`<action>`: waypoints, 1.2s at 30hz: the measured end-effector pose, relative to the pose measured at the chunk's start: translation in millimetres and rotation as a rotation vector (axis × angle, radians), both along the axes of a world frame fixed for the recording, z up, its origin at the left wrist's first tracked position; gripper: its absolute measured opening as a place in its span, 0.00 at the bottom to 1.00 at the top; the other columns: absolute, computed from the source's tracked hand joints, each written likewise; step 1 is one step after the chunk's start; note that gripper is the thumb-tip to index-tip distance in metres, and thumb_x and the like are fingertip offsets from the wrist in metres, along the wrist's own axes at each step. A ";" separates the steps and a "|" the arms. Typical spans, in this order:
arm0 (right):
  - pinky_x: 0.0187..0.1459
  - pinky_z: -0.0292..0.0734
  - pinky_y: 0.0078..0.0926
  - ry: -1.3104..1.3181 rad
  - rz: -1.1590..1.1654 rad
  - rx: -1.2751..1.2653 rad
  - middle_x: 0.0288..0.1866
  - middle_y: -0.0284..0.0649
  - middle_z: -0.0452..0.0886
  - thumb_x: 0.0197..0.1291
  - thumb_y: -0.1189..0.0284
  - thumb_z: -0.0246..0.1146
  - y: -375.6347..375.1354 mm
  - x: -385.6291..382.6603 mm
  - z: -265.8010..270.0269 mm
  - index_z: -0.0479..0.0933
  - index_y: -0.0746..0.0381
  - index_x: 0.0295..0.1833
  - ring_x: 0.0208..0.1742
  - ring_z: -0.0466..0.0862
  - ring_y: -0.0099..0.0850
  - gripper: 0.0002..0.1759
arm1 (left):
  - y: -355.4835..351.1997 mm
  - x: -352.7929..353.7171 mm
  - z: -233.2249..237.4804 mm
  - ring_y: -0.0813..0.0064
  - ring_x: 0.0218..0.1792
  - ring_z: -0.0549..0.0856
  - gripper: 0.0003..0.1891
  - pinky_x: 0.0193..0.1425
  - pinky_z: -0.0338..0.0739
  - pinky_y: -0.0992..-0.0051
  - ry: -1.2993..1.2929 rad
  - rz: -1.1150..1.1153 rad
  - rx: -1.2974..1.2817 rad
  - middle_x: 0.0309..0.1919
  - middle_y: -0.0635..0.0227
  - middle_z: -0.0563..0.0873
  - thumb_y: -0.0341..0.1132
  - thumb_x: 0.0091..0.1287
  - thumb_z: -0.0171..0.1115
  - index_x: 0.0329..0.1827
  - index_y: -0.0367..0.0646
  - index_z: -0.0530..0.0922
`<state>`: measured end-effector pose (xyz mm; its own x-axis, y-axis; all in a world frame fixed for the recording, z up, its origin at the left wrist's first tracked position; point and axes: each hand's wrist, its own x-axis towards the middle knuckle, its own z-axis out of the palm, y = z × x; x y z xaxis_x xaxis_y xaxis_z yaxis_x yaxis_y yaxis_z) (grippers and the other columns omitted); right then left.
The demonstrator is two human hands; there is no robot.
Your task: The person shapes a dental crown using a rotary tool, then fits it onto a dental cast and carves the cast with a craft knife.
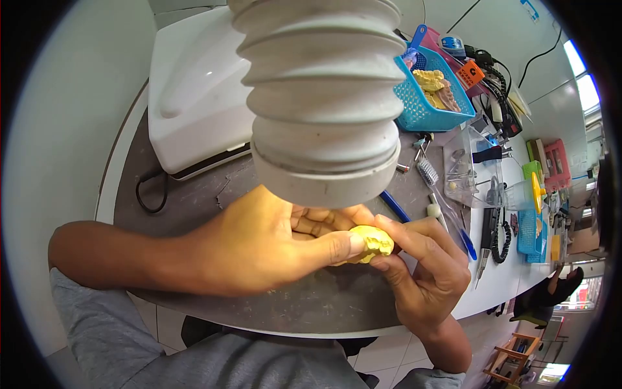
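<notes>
A yellow plaster dental model (372, 241) is held between my two hands above the front part of the dark work surface (324, 301). My left hand (278, 249) grips it from the left, the thumb lying on its top and the fingers curled behind and under it. From the right, my right hand (424, 262) pinches its edge with thumb and forefinger; the remaining fingers are curled in. Part of the model is covered by the fingers. Just above the hands hangs the wide mouth of a white ribbed hose (324, 104), hiding the tabletop behind it.
At the back left stands a white machine housing (201, 84). A blue basket (431, 117) with plaster models sits at the back right. Along the right lie a toothbrush (427, 172), a blue pen-like tool (394, 206) and a clear plastic box (466, 168). Another person (551, 295) is far right.
</notes>
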<state>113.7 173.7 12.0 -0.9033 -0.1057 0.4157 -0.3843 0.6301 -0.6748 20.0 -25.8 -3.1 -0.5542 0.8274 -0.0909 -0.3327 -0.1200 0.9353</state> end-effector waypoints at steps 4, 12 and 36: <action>0.34 0.71 0.19 -0.105 -0.004 -0.063 0.34 0.40 0.82 0.56 0.73 0.74 2.8 -4.2 -1.0 0.84 0.68 0.55 0.32 0.77 0.24 0.21 | -3.7 -12.2 4.5 0.78 0.45 0.85 0.16 0.56 0.81 0.76 -0.121 -0.119 -0.115 0.45 0.62 0.86 0.33 0.73 0.63 0.58 0.32 0.75; 0.34 0.73 0.20 -0.036 0.044 -0.041 0.38 0.41 0.81 0.59 0.76 0.71 0.9 -9.5 -3.7 0.83 0.66 0.57 0.31 0.78 0.23 0.19 | -3.9 -17.8 0.1 0.74 0.46 0.85 0.16 0.51 0.85 0.75 -0.127 -0.146 -0.070 0.46 0.60 0.85 0.34 0.72 0.64 0.57 0.32 0.76; 0.38 0.86 0.24 0.093 0.019 -0.025 0.49 0.52 0.83 0.43 0.74 0.82 -4.6 -12.4 -15.0 0.77 0.71 0.61 0.42 0.86 0.32 0.37 | 2.7 -6.7 5.9 0.80 0.44 0.84 0.16 0.43 0.85 0.80 -0.120 0.157 -0.055 0.44 0.65 0.83 0.31 0.69 0.67 0.54 0.33 0.74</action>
<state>101.4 169.2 -3.0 -0.8584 -0.1113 0.5008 -0.4581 0.6055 -0.6507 13.3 -23.2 2.7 -0.6581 0.7240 -0.2068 -0.4239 -0.1293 0.8965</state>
